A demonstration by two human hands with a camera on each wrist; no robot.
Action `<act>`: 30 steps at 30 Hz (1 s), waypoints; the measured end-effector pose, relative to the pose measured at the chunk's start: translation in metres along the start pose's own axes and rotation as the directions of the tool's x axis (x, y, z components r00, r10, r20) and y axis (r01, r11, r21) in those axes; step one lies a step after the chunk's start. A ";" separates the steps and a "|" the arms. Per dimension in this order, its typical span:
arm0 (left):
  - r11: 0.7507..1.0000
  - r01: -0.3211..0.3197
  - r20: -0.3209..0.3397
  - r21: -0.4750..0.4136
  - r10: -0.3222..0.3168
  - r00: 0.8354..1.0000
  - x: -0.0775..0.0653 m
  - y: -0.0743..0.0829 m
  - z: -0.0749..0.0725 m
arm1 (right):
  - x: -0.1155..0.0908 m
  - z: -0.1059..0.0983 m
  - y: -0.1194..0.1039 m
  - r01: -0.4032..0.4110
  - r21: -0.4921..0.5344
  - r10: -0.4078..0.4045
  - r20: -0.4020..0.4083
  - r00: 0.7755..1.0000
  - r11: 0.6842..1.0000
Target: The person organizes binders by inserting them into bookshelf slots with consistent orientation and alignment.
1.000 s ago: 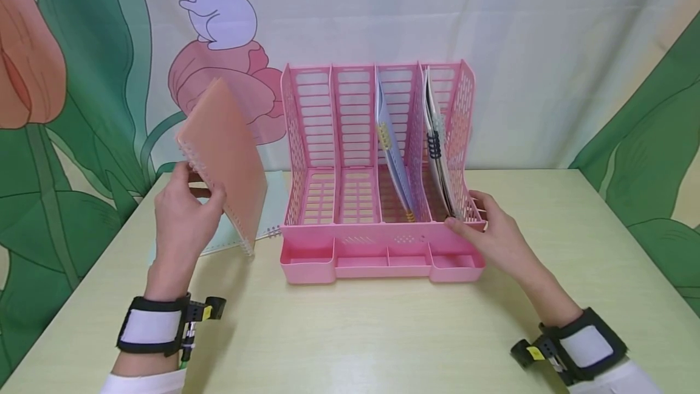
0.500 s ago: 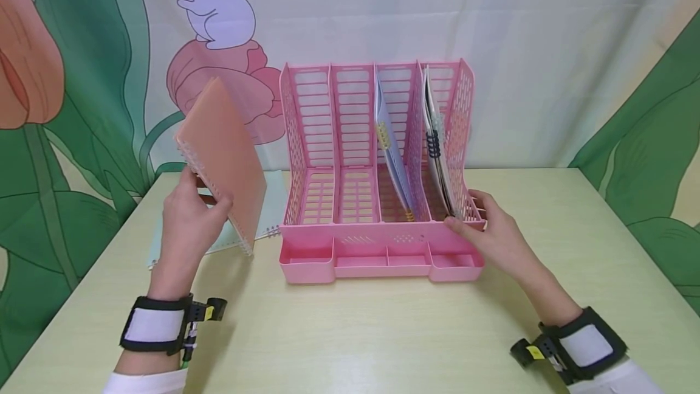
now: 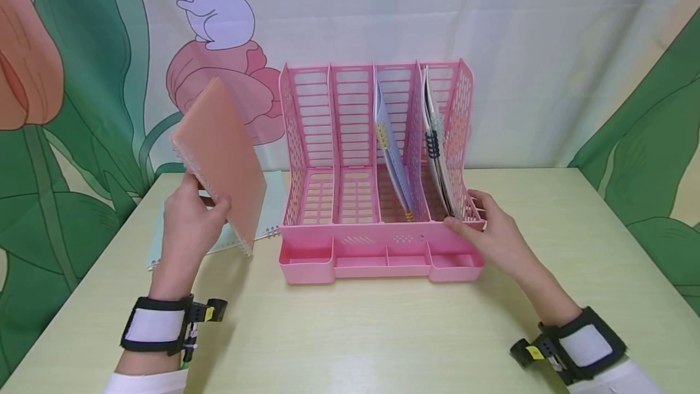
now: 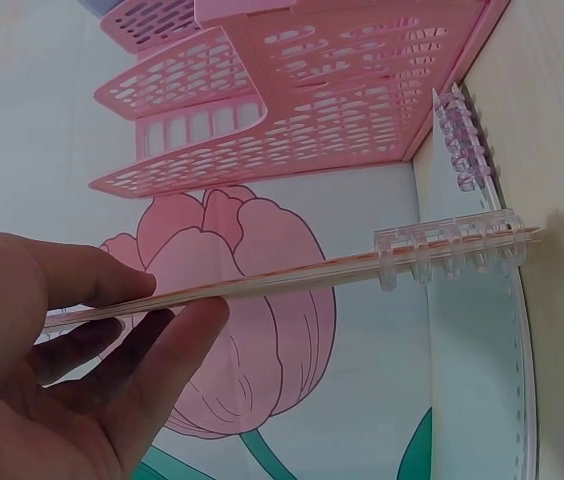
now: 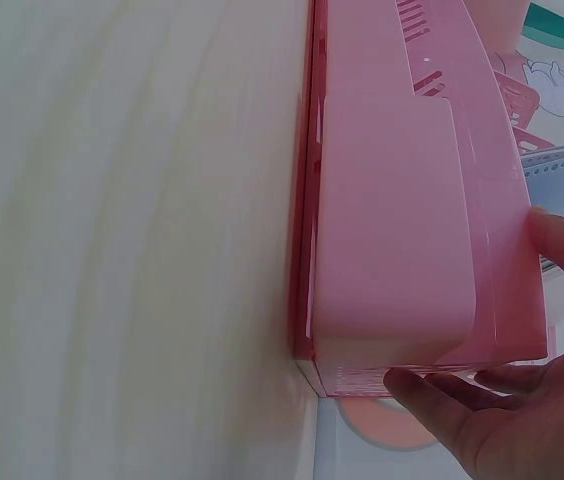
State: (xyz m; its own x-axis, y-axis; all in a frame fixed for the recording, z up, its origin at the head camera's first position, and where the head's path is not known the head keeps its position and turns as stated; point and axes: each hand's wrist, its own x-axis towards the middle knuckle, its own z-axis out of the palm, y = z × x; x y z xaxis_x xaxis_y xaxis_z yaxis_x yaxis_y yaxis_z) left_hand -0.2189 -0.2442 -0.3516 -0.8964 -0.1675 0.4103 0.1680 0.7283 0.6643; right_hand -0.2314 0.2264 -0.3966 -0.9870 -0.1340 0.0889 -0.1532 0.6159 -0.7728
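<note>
A peach spiral-bound notebook (image 3: 224, 157) in the left hand (image 3: 191, 217) partly hides a pale-green spiral-bound notebook (image 3: 273, 205); the right wrist view crops the right hand (image 5: 542, 400)

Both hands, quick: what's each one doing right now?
Left hand: closed, pinching the orange notebook between thumb and fingers.
Right hand: closed, gripping the front right corner of the pink rack.

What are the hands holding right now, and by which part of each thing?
The left hand pinches the peach notebook by its ring-bound edge; the right hand holds the pink rack at its front right corner.
</note>
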 end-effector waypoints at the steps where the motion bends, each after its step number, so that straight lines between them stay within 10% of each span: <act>1: 1.000 0.003 -0.002 0.000 -0.003 1.000 0.000 0.000 0.000 | 0.000 0.000 0.000 0.000 0.001 0.000 0.000 1.000 1.000; 30: 1.000 -0.029 -0.045 -0.009 0.029 0.999 -0.003 0.005 -0.005 | 0.000 0.000 -0.001 -0.014 -0.002 0.014 0.006 1.000 1.000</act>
State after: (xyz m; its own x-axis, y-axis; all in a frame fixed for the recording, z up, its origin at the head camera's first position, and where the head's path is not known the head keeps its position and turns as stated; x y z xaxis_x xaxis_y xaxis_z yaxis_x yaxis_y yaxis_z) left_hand -0.2135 -0.2436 -0.3463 -0.8719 -0.1762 0.4569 0.1978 0.7269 0.6577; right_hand -0.2312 0.2259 -0.3957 -0.9887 -0.1299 0.0747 -0.1397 0.6188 -0.7730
